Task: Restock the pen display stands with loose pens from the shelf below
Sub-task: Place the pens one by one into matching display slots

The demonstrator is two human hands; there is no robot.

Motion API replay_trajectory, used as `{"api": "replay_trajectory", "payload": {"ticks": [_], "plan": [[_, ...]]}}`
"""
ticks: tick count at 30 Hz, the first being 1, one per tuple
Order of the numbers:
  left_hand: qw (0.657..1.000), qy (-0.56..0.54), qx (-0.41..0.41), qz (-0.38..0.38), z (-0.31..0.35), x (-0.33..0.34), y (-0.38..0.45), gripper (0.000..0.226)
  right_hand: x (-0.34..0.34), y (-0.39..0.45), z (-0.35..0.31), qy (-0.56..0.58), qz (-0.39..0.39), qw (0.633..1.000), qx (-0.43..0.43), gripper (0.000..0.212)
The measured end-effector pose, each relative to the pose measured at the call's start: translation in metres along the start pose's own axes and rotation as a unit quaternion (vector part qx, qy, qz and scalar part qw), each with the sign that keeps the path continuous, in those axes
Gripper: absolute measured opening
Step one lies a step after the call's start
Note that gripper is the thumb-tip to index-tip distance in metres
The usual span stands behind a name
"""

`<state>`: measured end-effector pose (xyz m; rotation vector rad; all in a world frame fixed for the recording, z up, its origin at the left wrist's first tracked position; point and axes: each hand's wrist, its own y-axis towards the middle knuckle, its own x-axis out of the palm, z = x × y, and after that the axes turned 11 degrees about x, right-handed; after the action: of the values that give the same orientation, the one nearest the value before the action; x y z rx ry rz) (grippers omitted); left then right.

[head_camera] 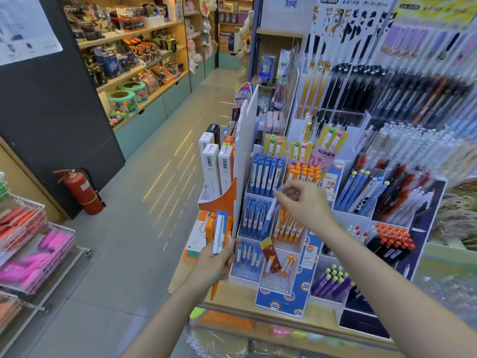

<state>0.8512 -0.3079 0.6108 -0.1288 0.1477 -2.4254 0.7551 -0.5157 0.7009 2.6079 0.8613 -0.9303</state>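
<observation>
1. The left hand (215,262), at 7 o'clock from the tiered pen stand (268,228), grips spare blue pens (219,235) upright, presumably as ready stock.
2. The right hand (303,202) pinches one blue-and-white pen (269,215) over the middle tier; its long axis tilts, tip down toward 7 o'clock, apparently for slotting in.

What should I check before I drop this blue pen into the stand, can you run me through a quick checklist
1. Pen held firmly: the right hand pinches the blue pen near its top. Ok.
2. Pen over the matching colour: its tip points at the middle blue compartment, not the orange pens beside it. Ok.
3. Room in that compartment: it looks well filled; a free gap cannot be made out. Cannot tell.
4. Spare pens secure: the left hand grips a bundle of pens. Ok.
5. Pen upright: it is tilted. Not ok.
</observation>
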Motion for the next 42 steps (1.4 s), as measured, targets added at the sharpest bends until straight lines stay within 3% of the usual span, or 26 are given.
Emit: {"api": "replay_trajectory", "payload": {"ticks": [6, 15, 21, 28, 42], "plan": [[1.0, -0.014, 0.011, -0.022, 0.01, -0.007, -0.009, 0.029, 0.055, 0.003, 0.008, -0.041, 0.019, 0.998, -0.042, 0.011], [0.999, -0.027, 0.035, -0.014, 0.01, -0.029, -0.018, 0.071, 0.087, 0.002, 0.012, -0.062, 0.048, 0.996, -0.049, 0.015], [0.996, -0.07, 0.021, -0.041, 0.014, -0.034, -0.02, 0.042, 0.089, 0.006, 0.012, -0.045, 0.043, 0.998, -0.028, 0.015], [0.995, -0.081, 0.027, -0.042, 0.014, -0.037, -0.018, 0.053, 0.09, -0.001, 0.013, -0.044, 0.048, 0.998, -0.026, 0.01], [0.995, -0.067, 0.042, -0.064, 0.012, -0.036, -0.015, 0.04, 0.104, 0.006, 0.023, -0.141, 0.053, 0.988, -0.042, 0.024]]}}
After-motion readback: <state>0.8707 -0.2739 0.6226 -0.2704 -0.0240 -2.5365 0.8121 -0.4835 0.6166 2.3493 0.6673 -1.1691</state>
